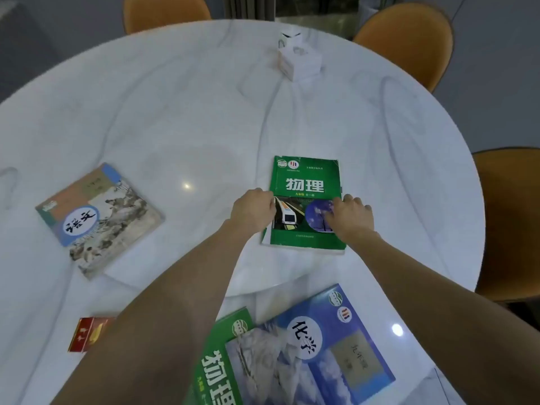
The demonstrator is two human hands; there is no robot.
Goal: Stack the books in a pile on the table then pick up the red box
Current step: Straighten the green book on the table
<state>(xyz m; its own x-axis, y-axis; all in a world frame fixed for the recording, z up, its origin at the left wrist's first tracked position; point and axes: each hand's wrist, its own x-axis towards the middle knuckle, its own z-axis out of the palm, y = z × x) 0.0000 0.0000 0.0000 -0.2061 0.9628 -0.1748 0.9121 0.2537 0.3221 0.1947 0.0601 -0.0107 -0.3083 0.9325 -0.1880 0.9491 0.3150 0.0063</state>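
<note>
Both hands flank the green book (306, 182), its long axis toward 12 o'clock: left hand (253, 210) curled on its 9 o'clock edge, right hand (350, 217) at 3 o'clock; firm grip uncertain.

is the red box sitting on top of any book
No, the red box lies on the white marble table, apart from every book.

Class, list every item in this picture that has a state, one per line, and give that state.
Green book: closed, flat, both hands on it.
Left hand: at its left edge.
Right hand: on its cover.
Painted-cover book: closed, alone.
Blue book: overlapping a second green book.
Red box: lying untouched.
</note>
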